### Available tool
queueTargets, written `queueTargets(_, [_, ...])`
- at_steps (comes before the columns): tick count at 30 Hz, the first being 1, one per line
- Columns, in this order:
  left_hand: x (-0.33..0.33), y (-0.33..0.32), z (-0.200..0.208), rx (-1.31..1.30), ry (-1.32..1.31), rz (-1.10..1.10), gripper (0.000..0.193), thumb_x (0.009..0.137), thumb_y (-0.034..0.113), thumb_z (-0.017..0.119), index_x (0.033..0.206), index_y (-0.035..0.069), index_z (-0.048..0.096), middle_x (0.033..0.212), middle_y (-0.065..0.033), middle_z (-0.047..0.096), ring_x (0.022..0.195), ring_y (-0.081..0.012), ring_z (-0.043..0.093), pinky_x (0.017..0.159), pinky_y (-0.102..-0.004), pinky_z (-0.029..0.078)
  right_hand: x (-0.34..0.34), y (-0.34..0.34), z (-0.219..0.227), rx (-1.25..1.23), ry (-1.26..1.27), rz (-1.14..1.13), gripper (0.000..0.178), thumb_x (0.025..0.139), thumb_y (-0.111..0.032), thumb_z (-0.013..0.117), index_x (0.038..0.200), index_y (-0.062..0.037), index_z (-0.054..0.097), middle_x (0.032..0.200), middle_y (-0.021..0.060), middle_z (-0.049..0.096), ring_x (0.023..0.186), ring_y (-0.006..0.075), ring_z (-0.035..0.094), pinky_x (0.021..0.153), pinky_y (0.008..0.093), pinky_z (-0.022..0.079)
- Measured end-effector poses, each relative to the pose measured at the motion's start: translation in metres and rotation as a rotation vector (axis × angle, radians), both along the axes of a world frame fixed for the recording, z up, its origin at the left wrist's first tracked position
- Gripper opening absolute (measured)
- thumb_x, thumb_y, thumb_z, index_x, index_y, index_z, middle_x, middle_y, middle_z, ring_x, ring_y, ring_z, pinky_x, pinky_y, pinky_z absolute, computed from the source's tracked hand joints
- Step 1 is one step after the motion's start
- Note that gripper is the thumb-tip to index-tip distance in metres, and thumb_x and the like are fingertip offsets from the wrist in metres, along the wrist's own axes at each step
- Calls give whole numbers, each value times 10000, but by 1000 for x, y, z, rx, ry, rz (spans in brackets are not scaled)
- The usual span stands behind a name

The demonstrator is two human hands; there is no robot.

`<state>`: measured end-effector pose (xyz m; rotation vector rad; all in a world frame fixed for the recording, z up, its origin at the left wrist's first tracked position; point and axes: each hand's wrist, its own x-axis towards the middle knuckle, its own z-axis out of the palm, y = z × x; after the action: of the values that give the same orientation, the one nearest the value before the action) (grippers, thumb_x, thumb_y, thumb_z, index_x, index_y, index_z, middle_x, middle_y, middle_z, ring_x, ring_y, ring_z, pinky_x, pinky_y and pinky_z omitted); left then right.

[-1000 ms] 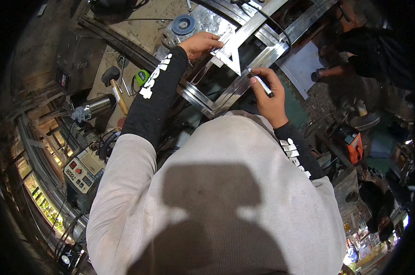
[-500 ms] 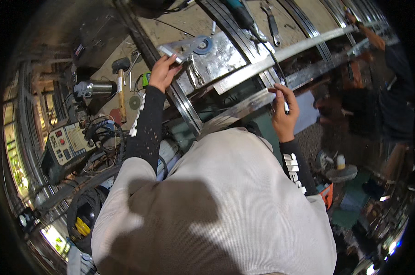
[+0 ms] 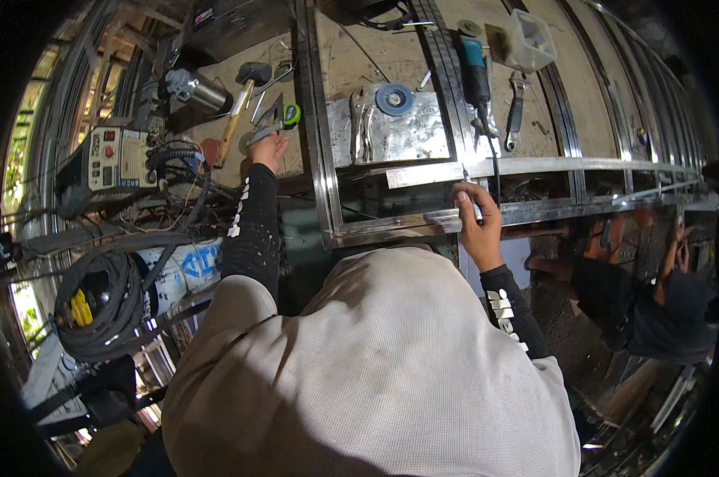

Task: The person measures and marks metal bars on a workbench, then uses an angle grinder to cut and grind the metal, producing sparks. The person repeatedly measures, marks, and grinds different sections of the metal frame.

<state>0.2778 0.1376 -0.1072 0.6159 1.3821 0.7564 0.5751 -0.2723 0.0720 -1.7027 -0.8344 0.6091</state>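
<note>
Steel framing (image 3: 526,165) of bright square tube lies across the bench (image 3: 351,60), its long rails running toward the right edge and a cross rail coming down to a corner near the bench's front edge. The right hand (image 3: 477,219) rests on the front rail of that frame, fingers (image 3: 464,195) curled closed around a thin pen-like marker (image 3: 470,187) whose tip points up at the next rail behind. The left hand (image 3: 267,149) is stretched out to the left part of the bench, outside the frame, fingers closed on a flat metal square (image 3: 265,131) that lies beside a green and black tape measure (image 3: 291,116). Just behind those sit a hammer with a wooden handle (image 3: 237,119) and a silvery cylindrical tool (image 3: 199,90).

Inside the frame, a crumpled shiny metal sheet (image 3: 411,135) lies on the bench with a blue grinding disc (image 3: 394,99) on top. A teal angle grinder (image 3: 475,67) rests across the rails farther back, a spanner (image 3: 513,119) next to it and a pale plastic box (image 3: 531,40) toward the far edge. Off the bench's left edge stand a welding machine with a control panel (image 3: 109,159) and a coil of black cable (image 3: 105,302). Another person (image 3: 653,306) in dark clothing crouches beyond the right end of the frame.
</note>
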Motion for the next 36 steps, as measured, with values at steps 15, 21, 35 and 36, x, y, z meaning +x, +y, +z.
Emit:
queueTargets(15, [111, -247, 212, 504, -340, -804, 311, 953, 89, 749, 1228, -47, 691, 1049, -82, 745, 936, -138, 693, 863, -296, 577, -31, 60, 43, 547, 590, 183, 406, 1112, -324, 425, 1236, 19, 603, 1014, 69, 598, 945, 143, 561, 870, 304, 461])
queueTargets(21, [109, -247, 224, 234, -399, -585, 236, 954, 38, 725, 1174, -18, 659, 1097, -46, 692, 992, -129, 661, 857, -297, 565, -57, 86, 65, 419, 210, 322, 370, 1088, -279, 507, 1279, 24, 598, 1125, 95, 590, 1021, 166, 586, 946, 317, 462])
queueTargets(35, [48, -210, 201, 339, -286, -495, 226, 939, 110, 787, 1120, -7, 721, 920, -8, 705, 783, -62, 617, 681, -224, 516, -45, 105, 91, 213, 302, 351, 295, 1033, -164, 578, 1150, 65, 721, 1017, 110, 714, 847, 140, 643, 769, 277, 516])
queueTargets(36, [47, -208, 201, 350, -304, -474, 222, 941, 107, 784, 1119, -9, 721, 924, -7, 706, 788, -62, 618, 684, -224, 516, -46, 107, 93, 174, 292, 393, 306, 1039, -176, 577, 1155, 70, 717, 1073, 132, 714, 896, 156, 659, 793, 290, 526])
